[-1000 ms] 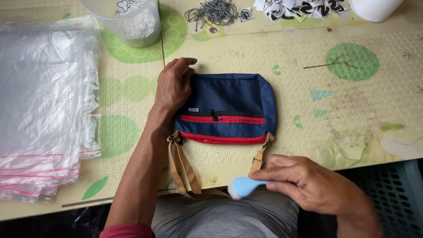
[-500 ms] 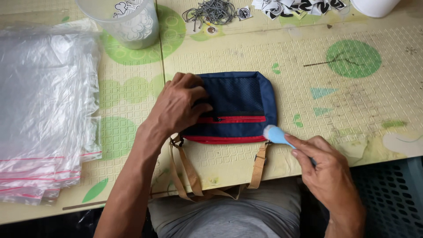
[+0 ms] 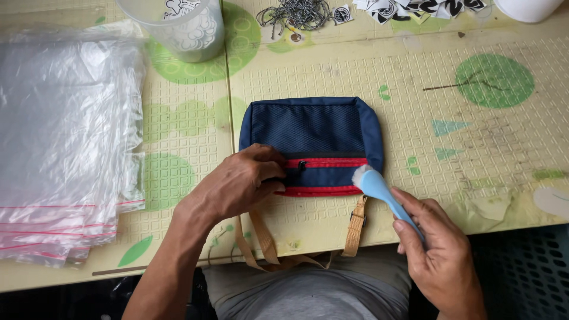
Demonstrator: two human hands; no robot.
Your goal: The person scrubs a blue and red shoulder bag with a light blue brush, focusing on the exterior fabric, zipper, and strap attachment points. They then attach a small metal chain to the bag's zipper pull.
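A small navy pouch (image 3: 314, 133) with a mesh front, red zippers and tan straps lies flat on the patterned table mat (image 3: 415, 118). My left hand (image 3: 240, 184) presses on the pouch's lower left corner, fingers by the red zipper. My right hand (image 3: 435, 249) grips a light blue brush (image 3: 379, 189) by its handle. The brush's white bristle head touches the pouch's lower right edge.
A stack of clear zip bags (image 3: 59, 148) with red seals lies at the left. A clear plastic cup (image 3: 178, 26) stands at the back. Metal ball chains (image 3: 296, 12) and black-and-white tags (image 3: 415, 7) lie along the far edge. The table's near edge runs below the pouch.
My left hand slid from the pouch's upper left down to its lower left corner. My right hand brought the brush up from below the table edge onto the pouch's right edge.
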